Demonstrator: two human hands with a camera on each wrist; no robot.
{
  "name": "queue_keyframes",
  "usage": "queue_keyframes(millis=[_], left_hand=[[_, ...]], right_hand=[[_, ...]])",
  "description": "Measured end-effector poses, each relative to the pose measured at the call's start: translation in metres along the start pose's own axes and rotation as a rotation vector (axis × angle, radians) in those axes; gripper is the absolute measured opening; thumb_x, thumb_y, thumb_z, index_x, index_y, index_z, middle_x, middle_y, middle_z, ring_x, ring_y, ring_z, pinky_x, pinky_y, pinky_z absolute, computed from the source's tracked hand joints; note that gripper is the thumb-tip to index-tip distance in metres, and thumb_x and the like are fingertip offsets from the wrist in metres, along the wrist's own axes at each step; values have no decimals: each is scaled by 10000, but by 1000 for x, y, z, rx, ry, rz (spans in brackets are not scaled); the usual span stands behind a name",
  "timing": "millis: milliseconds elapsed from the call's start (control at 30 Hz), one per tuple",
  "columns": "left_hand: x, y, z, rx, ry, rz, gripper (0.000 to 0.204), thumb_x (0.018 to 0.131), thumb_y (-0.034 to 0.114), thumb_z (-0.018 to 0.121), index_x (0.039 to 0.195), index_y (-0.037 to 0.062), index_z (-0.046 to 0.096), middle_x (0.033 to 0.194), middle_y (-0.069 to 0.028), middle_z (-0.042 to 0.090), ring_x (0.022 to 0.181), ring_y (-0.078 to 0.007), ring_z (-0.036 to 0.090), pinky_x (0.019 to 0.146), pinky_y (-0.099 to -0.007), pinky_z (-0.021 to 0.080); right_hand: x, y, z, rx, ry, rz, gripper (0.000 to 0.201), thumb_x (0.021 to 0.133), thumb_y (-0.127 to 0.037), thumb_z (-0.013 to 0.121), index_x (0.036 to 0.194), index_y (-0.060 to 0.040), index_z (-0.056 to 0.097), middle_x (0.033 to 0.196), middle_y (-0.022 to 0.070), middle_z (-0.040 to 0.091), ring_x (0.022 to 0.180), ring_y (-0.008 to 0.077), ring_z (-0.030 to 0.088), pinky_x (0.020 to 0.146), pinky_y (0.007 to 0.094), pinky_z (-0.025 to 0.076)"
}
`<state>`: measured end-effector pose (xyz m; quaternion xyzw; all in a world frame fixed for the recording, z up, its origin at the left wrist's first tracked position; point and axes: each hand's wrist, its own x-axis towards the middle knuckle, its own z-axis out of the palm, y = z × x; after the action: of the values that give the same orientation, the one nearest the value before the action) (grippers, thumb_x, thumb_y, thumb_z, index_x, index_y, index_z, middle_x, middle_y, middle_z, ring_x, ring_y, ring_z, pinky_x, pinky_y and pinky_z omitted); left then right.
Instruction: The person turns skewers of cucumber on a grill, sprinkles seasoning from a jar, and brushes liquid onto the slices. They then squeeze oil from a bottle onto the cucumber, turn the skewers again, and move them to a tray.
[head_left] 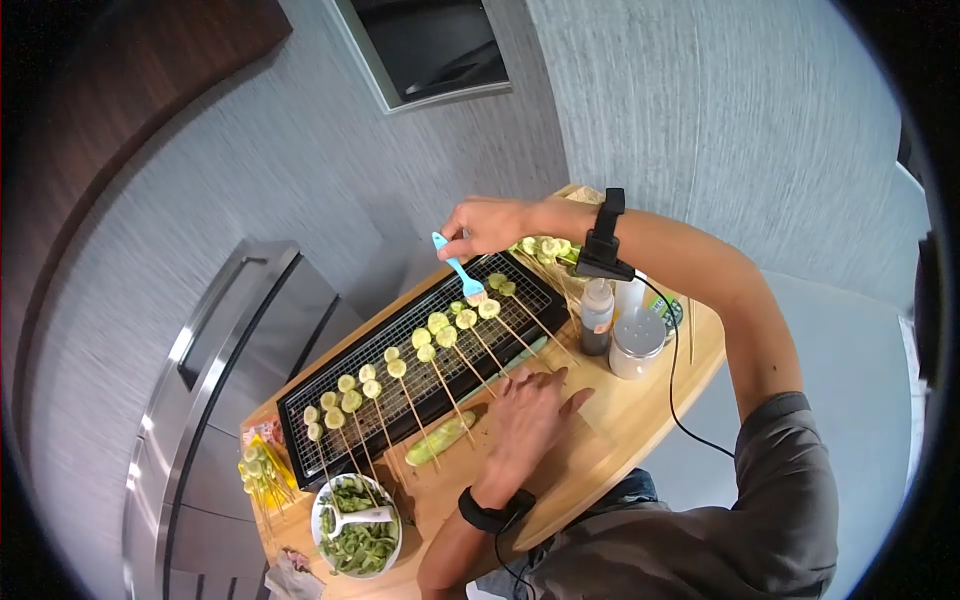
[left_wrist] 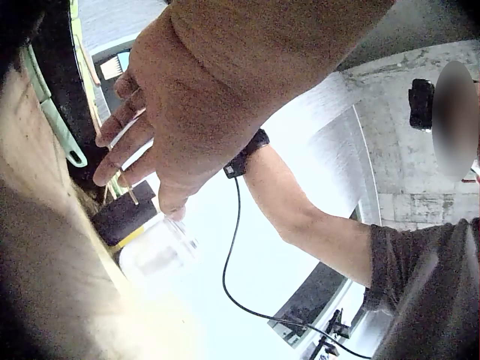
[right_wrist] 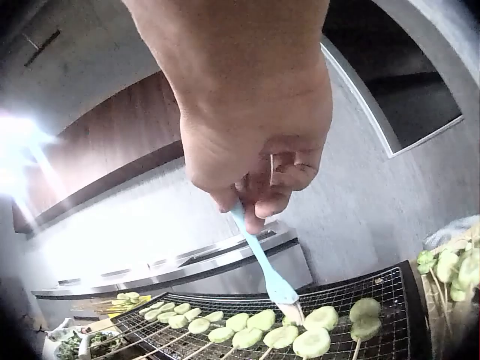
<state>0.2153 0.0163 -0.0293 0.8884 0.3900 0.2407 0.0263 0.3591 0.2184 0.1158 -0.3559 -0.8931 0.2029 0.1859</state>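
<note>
My right hand [head_left: 485, 225] pinches the handle of a light-blue basting brush [right_wrist: 259, 251], whose bristles point down at the sliced cucumber skewers [head_left: 438, 330] on a black wire-mesh grill [head_left: 375, 345]. In the right wrist view the bristles are right at the cucumber slices near the grill's right end. My left hand [head_left: 530, 415] is over the near side of the grill, among the bare stick ends. Its fingers spread out and the thumb stands apart in the left wrist view, with thin sticks [left_wrist: 127, 189] by the fingertips.
A bowl of chopped greens [head_left: 362, 560] with a white-handled utensil stands at the near left. A squeeze bottle [head_left: 597, 315] and a white-lidded shaker [head_left: 637, 340] stand right of the grill. A whole cucumber [head_left: 440, 440] lies in front. More skewers lie at both ends.
</note>
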Motion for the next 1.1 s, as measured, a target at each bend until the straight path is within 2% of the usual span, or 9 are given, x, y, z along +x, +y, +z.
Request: queue_keyframes(millis=[67,233,433,533,633,767,833,967,1100], left_hand=[[0,2,0,6,-14,-7,436,894,449,745,1133,84,748,1020,-108,759,1017,-270,641,878,-423,477],[0,1,1,-6,43,17,428,895,451,744,1099,74,757,1017,-108,758,1004,-274,641,879,-423,481],[4,4,-10,27,61,6,420,877,440,762,1055,60,753,955,-116,733,981,-280,638,855,-419,503],[10,8,-9,26,74,19,423,869,434,768,1050,51,748,957,-107,709,976,-283,626,845,-413,504],[16,14,-6,26,82,42,444,864,439,769,1070,47,744,978,-92,692,983,-279,615,841,-411,503],[17,16,4,14,126,80,468,858,450,772,1091,46,739,1009,-84,695,1001,-269,611,839,-407,502],[16,15,6,23,89,72,489,851,462,774,1104,45,738,1012,-87,703,1010,-265,615,840,-407,501],[14,12,8,-3,85,64,495,847,464,779,1111,47,739,1000,-95,717,1007,-265,624,848,-409,501],[14,13,4,-4,24,47,507,859,470,766,1126,41,738,957,-112,741,991,-269,641,862,-403,505]], right_hand=[[0,0,0,16,-11,-7,332,990,-359,646,924,-49,747,757,32,727,680,194,655,689,360,503],[6,3,4,58,-84,174,346,1000,-352,626,909,-41,746,777,36,740,724,193,668,698,370,501],[10,23,10,18,118,24,376,999,-386,625,935,-34,739,772,62,728,729,243,668,716,405,494],[6,27,1,-138,121,11,365,1004,-376,622,951,-35,741,799,65,734,743,245,670,718,402,497],[2,34,-4,-75,124,1,363,1012,-362,615,961,-24,740,825,72,740,764,237,673,731,391,507],[-6,36,-14,-45,86,80,386,1026,-346,608,942,9,732,862,116,745,810,265,701,786,417,535],[-6,39,-15,-1,11,224,386,1033,-334,593,956,20,724,884,122,744,845,266,700,807,416,528],[-5,44,-13,-15,10,253,364,1033,-325,590,977,10,722,890,122,742,872,263,698,823,414,522],[2,59,-9,-52,73,168,364,1030,-351,587,997,-16,728,900,125,746,882,293,699,831,432,517]])
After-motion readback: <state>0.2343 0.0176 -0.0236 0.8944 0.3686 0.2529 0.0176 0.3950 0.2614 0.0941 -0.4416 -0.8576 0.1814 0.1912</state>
